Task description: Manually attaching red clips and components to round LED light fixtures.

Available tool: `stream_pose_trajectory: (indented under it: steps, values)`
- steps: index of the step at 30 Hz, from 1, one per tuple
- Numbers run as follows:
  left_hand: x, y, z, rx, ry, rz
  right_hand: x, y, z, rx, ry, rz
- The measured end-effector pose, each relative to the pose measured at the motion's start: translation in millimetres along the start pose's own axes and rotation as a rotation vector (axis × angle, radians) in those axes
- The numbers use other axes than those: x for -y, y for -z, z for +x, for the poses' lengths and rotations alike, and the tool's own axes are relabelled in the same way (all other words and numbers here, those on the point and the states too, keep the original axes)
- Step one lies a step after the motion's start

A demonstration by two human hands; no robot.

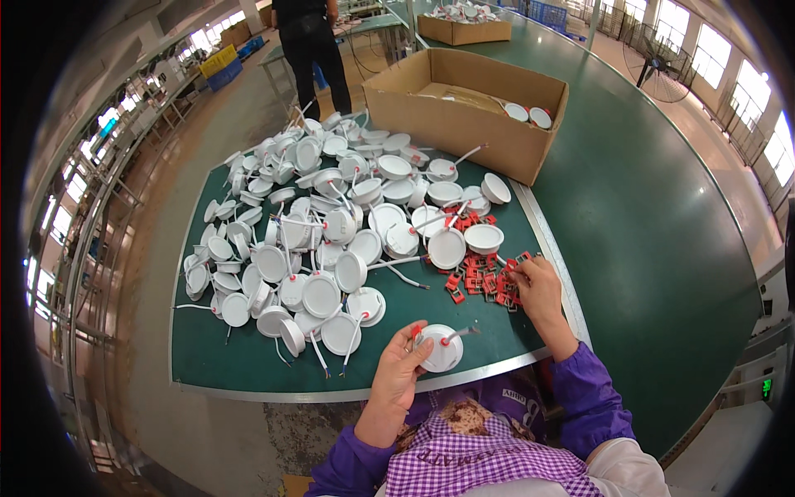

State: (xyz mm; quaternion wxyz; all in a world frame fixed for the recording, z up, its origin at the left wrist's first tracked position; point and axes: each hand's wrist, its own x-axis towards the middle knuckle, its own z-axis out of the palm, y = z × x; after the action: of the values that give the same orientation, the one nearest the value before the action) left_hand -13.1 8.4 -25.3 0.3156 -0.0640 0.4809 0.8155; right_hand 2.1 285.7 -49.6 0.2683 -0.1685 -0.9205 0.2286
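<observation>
My left hand (402,364) grips a round white LED downlight (441,349), back side up, near the table's front edge. A short cable (464,333) sticks out of the lamp's back from a red spot. A red clip (416,334) shows between the thumb and fingers of that hand. Over the right edge of a heap of red spring clips (476,277), my right hand (540,298) has its fingers pinched together at a clip (522,258). Its fingertips are partly hidden. A large pile of similar white downlights (323,224), many with cables, lies left of the clips.
A cardboard box (464,124) with a few white lamps stands beyond the pile; another box (464,31) sits farther back. A metal strip (546,248) edges the green tabletop. Another person (310,50) stands past the table. A fan (654,62) is at the far right.
</observation>
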Motion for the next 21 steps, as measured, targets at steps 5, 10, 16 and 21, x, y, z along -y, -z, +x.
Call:
stream_pose_trajectory:
  steps: [5, 10, 16, 21]
  values:
    - [0, 10, 6, 0.021, 0.068, -0.052, 3, -5, 9, 0.073, -0.134, 0.176]
    - [4, -4, -1, 0.039, 0.137, -0.053, -2, -6, 9, 0.165, -0.150, 0.267]
    - [17, -1, -3, 0.079, 0.257, -0.235, 4, 4, 1, 0.063, -0.275, 0.711]
    - [20, -4, 8, 0.120, 0.211, -0.435, 33, 23, -8, 0.275, -0.576, 1.300]
